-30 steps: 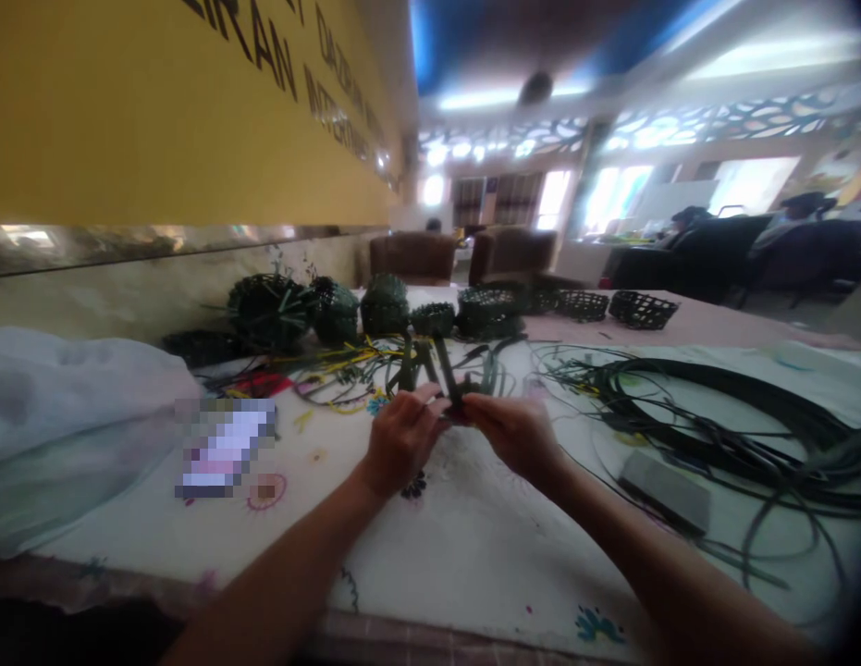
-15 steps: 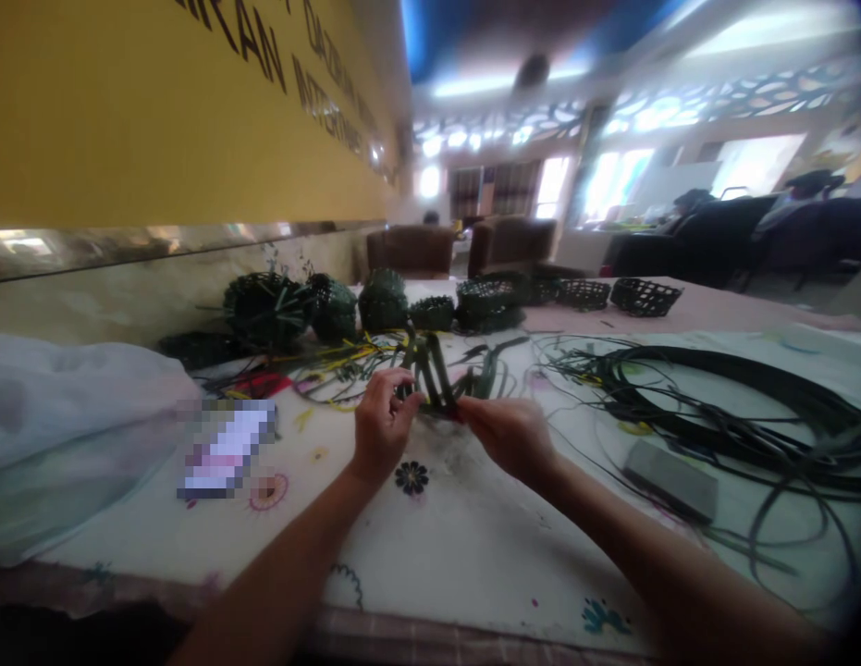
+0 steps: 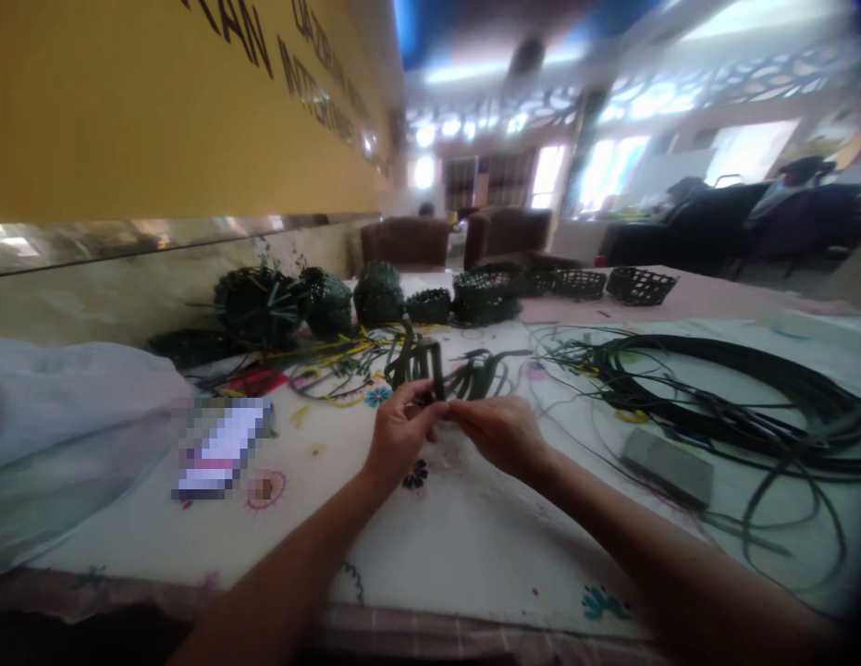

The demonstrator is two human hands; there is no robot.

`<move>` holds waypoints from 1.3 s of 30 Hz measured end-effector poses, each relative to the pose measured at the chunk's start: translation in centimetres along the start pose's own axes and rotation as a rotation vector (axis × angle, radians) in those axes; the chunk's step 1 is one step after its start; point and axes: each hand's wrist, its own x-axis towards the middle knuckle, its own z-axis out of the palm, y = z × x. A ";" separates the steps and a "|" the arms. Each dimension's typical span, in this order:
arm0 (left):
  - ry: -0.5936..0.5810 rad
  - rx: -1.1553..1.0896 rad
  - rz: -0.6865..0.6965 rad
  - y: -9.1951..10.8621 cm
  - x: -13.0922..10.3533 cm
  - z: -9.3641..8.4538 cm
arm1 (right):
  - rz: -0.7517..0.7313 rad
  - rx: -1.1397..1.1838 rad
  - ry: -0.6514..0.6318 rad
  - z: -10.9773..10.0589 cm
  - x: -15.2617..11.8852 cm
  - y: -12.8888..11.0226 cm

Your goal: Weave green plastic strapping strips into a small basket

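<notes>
Dark green weaving strips (image 3: 436,366) stand up and bend outward in front of me, part of a small piece of weaving whose base my fingers hide. My left hand (image 3: 400,427) pinches the near edge of this piece with thumb and fingers. From the right, my right hand (image 3: 500,427) has its fingertips closed on the strips at the same edge. The two hands' fingertips meet. More strip ends (image 3: 482,370) fan out to the right behind my right hand.
Several dark green woven baskets (image 3: 489,294) line the table's back. At right lie a large coil of dark strips (image 3: 721,356) and a grey block (image 3: 667,467). On the left are a white plastic bag (image 3: 76,435) and a pixelated flat object (image 3: 226,449). Yellow strips (image 3: 333,350) lie behind.
My left hand has moved right and closed in beside my right hand, its fingertips now at the strips' near edge. The view has shifted slightly.
</notes>
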 end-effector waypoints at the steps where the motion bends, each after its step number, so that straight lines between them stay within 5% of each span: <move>1: 0.009 0.023 0.010 -0.1 0.0 0.0 | -0.016 -0.006 -0.017 0.0 0.0 -0.1; 11: 0.058 0.108 0.139 -0.5 -0.1 -0.7 | -0.041 -0.006 -0.106 -0.6 0.6 0.0; 23: -0.327 0.143 -0.045 -0.1 0.6 -1.8 | -0.048 -0.042 -0.016 -0.4 -0.1 0.6; 33: -0.223 -0.021 0.011 -0.5 0.6 -1.0 | 0.023 -0.016 -0.005 0.4 -0.2 0.8; 39: -0.201 0.013 0.005 -0.5 0.7 -1.0 | 0.081 0.046 -0.109 -0.3 0.3 1.1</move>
